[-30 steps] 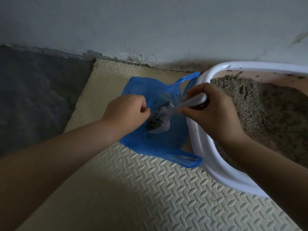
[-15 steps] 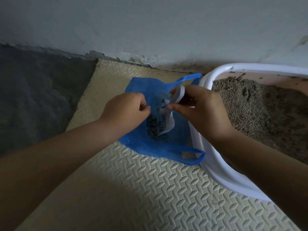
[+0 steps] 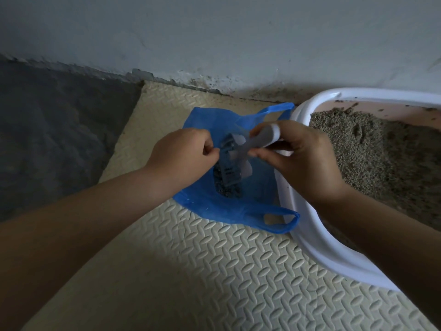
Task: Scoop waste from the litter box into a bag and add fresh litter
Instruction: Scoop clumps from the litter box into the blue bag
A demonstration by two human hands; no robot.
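Some waste (image 3: 226, 190) sits in the bag (image 3: 207, 209), left hand (image 3: 183, 154) pinching its rim, right hand (image 3: 305, 161) gripping the scoop (image 3: 241, 151); refilling remains.

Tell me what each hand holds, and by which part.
The right hand grips the white scoop by its handle, head down in the blue bag. The left hand pinches the bag's edge at its opening.

A cream foam mat (image 3: 214, 271) carries a blue bag (image 3: 205, 207) beside a white litter box (image 3: 322, 249).
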